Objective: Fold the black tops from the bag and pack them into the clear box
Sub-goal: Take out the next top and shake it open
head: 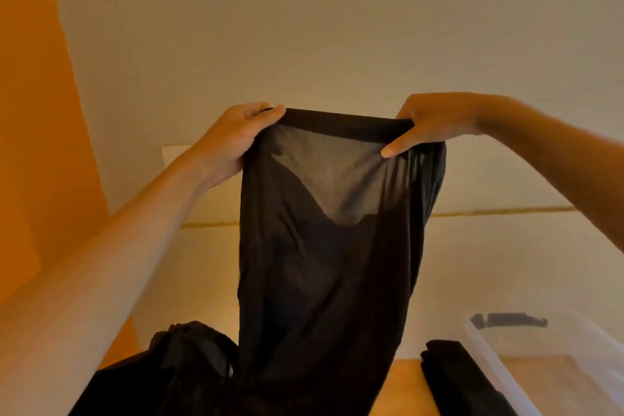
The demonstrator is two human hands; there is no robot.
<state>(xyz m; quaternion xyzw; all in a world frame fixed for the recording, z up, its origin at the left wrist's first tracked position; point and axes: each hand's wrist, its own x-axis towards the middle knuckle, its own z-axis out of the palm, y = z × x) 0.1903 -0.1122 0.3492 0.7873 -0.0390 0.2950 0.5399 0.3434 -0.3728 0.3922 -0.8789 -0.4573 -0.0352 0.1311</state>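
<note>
Our left hand (236,142) grips one corner of the black top (331,263) with curled fingers. Our right hand (429,121) pinches the other corner, so the upper band is stretched level between them. We hold it high so the thin cloth hangs free and straight, which we judge prepares it for folding. Its lower end reaches down to the black bag (189,358). One folded top (449,375) lies just beside the clear box (496,368), probably waiting for packing.

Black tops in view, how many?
2. Hanging top held up by left hand and right hand; folded top at lower right beside the clear box. The bag may hide more.
</note>
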